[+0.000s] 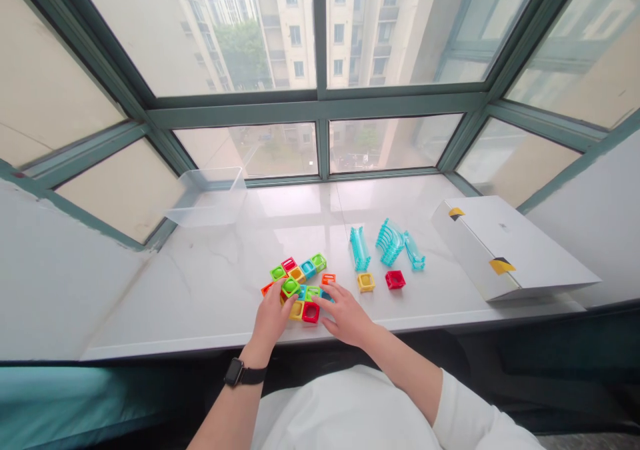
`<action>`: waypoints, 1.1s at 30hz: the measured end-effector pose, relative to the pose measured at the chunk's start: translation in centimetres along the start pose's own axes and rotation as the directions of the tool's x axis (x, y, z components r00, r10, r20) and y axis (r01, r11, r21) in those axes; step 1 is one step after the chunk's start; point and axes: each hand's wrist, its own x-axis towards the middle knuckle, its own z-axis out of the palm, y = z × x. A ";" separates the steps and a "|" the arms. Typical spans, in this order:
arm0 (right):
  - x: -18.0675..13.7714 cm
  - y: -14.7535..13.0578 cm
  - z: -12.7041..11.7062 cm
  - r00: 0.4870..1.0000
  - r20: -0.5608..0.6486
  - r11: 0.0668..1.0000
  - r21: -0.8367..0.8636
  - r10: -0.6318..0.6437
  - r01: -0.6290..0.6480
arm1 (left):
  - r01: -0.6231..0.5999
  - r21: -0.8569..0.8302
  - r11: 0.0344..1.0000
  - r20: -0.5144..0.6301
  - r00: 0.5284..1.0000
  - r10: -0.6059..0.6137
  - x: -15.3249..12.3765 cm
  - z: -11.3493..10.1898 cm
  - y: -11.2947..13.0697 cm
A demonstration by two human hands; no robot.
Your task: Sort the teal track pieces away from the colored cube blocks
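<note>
A cluster of colourful see-through toy blocks lies near the front edge of the white sill. Between the thumb and fingers of my left hand is a green block, held over the left part of the cluster. My right hand is at the cluster's right end, its fingers spread over a blue block and close to a red block. Its fingertips seem to touch the blocks, and they partly hide them. Apart to the right are a yellow block and a red block.
Several turquoise slatted track pieces stand behind the loose blocks. A clear plastic bin sits at the back left. On the right is a white box with yellow-and-black tape. Green window frames enclose the marble-look sill.
</note>
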 end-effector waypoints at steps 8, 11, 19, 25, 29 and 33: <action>-0.2 -0.7 0.4 0.992 0.110 0.997 -0.033 0.068 -0.064 | 0.182 -0.376 0.908 0.003 0.981 -0.195 0.3 -1.3 0.4; -0.2 -0.7 0.3 0.989 0.123 0.996 -0.035 0.081 -0.077 | 0.235 -0.599 0.766 0.005 0.957 -0.290 0.5 -1.5 0.6; -0.2 -0.1 -0.9 0.999 0.011 0.997 0.075 -0.030 0.029 | 0.246 -0.842 0.480 0.121 0.953 -0.277 -0.4 -2.2 4.0; 0.4 -1.7 -4.7 0.957 -0.290 0.954 0.277 -0.029 0.113 | 0.295 -0.831 0.471 0.279 0.955 -0.105 -0.9 -1.1 7.4; 0.2 -2.4 -6.5 0.939 -0.343 0.941 0.316 -0.008 0.124 | 0.285 -0.806 0.518 0.325 0.946 -0.015 -1.4 0.1 9.4; -0.4 -1.7 -6.5 0.917 -0.398 0.950 0.296 0.023 0.105 | 0.205 -0.792 0.575 0.319 0.942 0.104 -1.5 0.4 11.1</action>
